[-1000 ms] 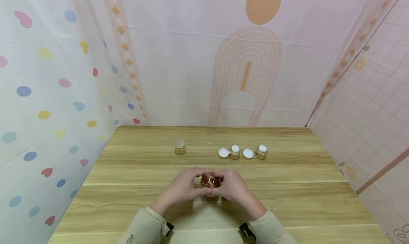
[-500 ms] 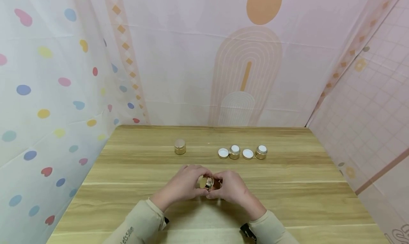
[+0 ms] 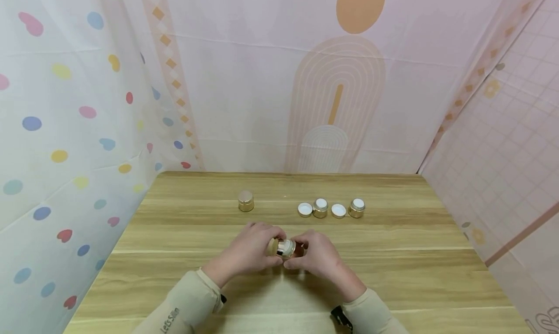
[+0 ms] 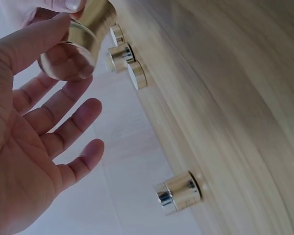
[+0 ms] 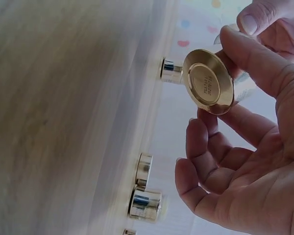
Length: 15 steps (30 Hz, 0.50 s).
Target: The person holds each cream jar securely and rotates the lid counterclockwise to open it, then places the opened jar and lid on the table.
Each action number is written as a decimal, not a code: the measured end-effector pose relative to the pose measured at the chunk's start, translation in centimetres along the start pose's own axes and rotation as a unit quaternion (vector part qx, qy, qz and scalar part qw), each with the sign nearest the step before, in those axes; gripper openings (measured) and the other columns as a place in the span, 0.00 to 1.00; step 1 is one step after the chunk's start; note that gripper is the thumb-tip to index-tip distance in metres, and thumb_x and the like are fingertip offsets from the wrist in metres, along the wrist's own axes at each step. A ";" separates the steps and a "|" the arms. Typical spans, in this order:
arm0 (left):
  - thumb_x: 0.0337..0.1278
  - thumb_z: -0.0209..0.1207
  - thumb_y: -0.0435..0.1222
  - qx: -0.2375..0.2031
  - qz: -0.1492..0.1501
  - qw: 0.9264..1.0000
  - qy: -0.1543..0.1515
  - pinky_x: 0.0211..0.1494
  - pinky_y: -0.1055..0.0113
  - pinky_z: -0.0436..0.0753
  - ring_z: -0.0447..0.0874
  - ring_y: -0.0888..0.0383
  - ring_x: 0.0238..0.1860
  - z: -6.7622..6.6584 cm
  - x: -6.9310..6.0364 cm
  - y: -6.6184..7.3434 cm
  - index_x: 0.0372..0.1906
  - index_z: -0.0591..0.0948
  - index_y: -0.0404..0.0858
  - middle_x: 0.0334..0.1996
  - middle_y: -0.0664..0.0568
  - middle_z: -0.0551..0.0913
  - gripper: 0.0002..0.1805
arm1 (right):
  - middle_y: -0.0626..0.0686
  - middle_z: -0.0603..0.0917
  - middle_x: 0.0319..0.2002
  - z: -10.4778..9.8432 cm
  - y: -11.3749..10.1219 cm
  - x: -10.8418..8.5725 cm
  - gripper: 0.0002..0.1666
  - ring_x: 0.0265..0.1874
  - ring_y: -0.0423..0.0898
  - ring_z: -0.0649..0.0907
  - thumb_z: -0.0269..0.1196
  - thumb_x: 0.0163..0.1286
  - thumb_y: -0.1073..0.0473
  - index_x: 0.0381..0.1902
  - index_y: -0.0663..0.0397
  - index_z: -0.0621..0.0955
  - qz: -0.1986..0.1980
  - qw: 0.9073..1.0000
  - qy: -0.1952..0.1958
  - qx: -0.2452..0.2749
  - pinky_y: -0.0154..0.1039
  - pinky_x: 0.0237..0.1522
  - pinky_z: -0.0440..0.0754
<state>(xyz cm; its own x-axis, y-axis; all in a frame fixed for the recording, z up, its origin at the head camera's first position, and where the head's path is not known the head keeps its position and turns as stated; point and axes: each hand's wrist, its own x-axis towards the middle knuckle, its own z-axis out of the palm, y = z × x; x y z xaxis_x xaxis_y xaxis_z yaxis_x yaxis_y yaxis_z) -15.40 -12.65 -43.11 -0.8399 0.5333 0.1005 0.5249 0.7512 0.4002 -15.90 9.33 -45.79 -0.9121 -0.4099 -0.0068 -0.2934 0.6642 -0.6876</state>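
Observation:
My left hand (image 3: 250, 251) pinches a shiny gold lid (image 4: 68, 61) between thumb and fingertips, with its other fingers spread in the left wrist view. My right hand (image 3: 322, 256) grips the gold cosmetic jar (image 5: 208, 85), whose stamped base faces the right wrist camera. The two hands meet close together above the table, with the jar lying sideways between them. A white part of the jar (image 3: 287, 247) shows between lid and body. Whether the lid is fully apart from the jar cannot be told.
Behind the hands, a closed gold jar (image 3: 246, 201) stands at the left on the wooden table (image 3: 393, 271). Farther right are an upturned lid (image 3: 305, 209), an uncapped jar (image 3: 320, 208), another upturned lid (image 3: 338, 210) and a second uncapped jar (image 3: 356, 208). Patterned cloth hangs around the table.
The lid has turned and shifted slightly left in my left hand, and white now shows between it and the jar. My right hand stays nearly in place.

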 end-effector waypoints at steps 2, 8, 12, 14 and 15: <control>0.51 0.80 0.45 -0.008 -0.005 1.000 0.009 0.72 0.40 0.74 0.85 0.47 0.58 -0.1 -0.1 -0.3 0.54 0.86 0.44 0.52 0.53 0.91 0.25 | 0.43 0.85 0.37 -0.1 0.2 -0.1 0.26 0.39 0.42 0.79 0.85 0.52 0.49 0.49 0.46 0.92 0.006 1.000 0.001 0.005 0.36 0.40 0.79; 0.50 0.80 0.46 0.008 -0.015 0.999 0.038 0.70 0.42 0.75 0.86 0.48 0.55 -0.2 -0.4 -1.2 0.52 0.85 0.42 0.47 0.54 0.91 0.25 | 0.45 0.87 0.38 -0.6 0.9 -0.4 0.28 0.37 0.41 0.81 0.84 0.54 0.48 0.52 0.51 0.90 0.003 1.000 0.004 0.027 0.33 0.38 0.80; 0.49 0.81 0.48 0.032 -0.024 0.997 0.062 0.68 0.44 0.76 0.86 0.48 0.53 -0.4 -0.4 -1.7 0.50 0.85 0.42 0.44 0.57 0.91 0.26 | 0.43 0.86 0.35 -0.8 1.3 -0.3 0.26 0.34 0.41 0.81 0.83 0.56 0.47 0.50 0.50 0.90 0.004 0.999 0.004 0.033 0.33 0.35 0.80; 0.49 0.81 0.48 0.038 -0.029 0.996 0.073 0.67 0.44 0.76 0.85 0.49 0.52 -0.4 -0.3 -2.0 0.50 0.86 0.43 0.42 0.58 0.91 0.25 | 0.42 0.86 0.35 -0.9 1.6 -0.2 0.27 0.34 0.40 0.81 0.83 0.55 0.45 0.50 0.49 0.89 0.011 1.000 0.006 0.022 0.34 0.35 0.79; 0.48 0.81 0.48 0.041 -0.033 0.996 0.078 0.66 0.44 0.76 0.85 0.49 0.52 -0.3 -0.2 -2.1 0.49 0.86 0.43 0.42 0.58 0.90 0.25 | 0.42 0.85 0.34 -0.9 1.7 -0.1 0.27 0.34 0.40 0.80 0.83 0.55 0.44 0.49 0.49 0.88 0.016 1.000 0.006 0.014 0.34 0.35 0.78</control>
<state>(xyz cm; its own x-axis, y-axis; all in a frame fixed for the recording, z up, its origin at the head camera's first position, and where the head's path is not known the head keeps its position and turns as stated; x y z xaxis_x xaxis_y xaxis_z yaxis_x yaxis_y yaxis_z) -16.39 -14.47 -43.66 -0.8813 0.4187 0.2192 0.4711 0.8155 0.3363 -16.55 11.05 -46.32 -0.9245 -0.3807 -0.0197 -0.2560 0.6584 -0.7078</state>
